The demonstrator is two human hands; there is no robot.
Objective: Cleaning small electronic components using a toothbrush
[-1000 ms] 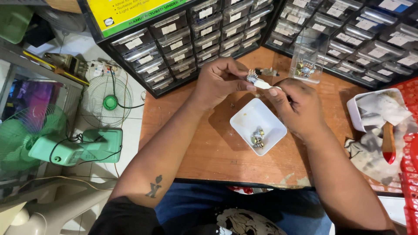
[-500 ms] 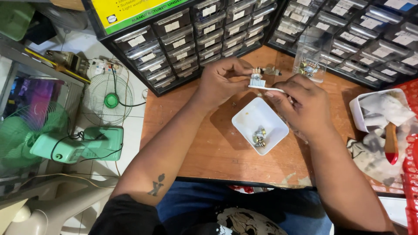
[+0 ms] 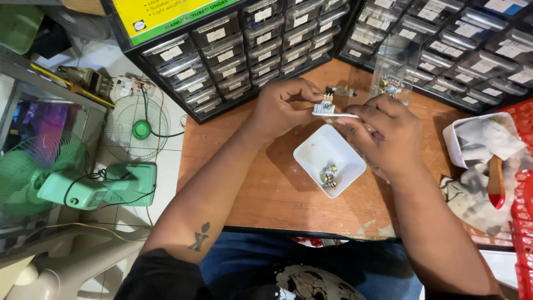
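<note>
Above a wooden table, my left hand and my right hand meet over a small metal electronic part fixed to a thin white strip. Both hands pinch it, the left from the left side, the right holding the strip's right end. Just below the hands sits a white rectangular dish with a couple of small metal parts in its near corner.
Two black racks of small clear drawers stand along the table's back. A clear drawer with small parts stands behind my right hand. A white tub, crumpled paper and a red-handled tool lie right. Green fans stand on the floor left.
Both hands have stayed together over the dish, turning the small part slightly between the fingers. The dish has not moved.
</note>
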